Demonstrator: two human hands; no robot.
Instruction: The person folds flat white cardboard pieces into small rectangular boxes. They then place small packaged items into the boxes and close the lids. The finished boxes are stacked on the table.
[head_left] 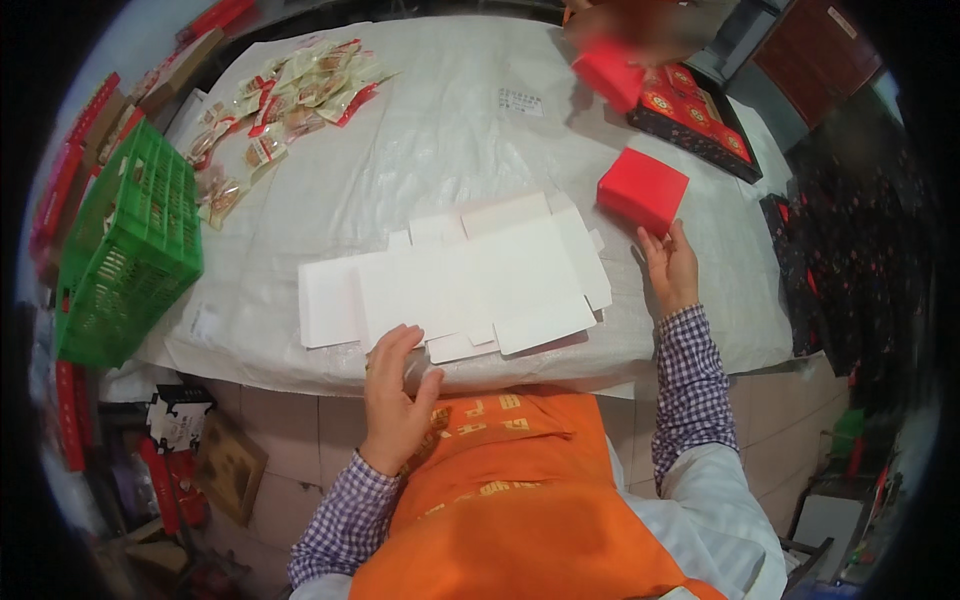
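Note:
Flat, unfolded white box blanks (440, 280) lie stacked in the middle of the table. At their near edge is my left hand (393, 400), open, its fingers apart and nothing in it. My right hand (670, 268) is at the near side of a red folded box (643, 188), to the right of the blanks. Its fingers are stretched out, with the fingertips at the box's lower edge, and they are not wrapped round it.
A co-worker's blurred hand (660, 30) is by another red box (610, 72), beside a black patterned tray (690, 145) with several red boxes. Small wrapped packets (290, 95) lie far left. A green crate (130, 250) stands at left, black patterned boxes (850, 260) at right.

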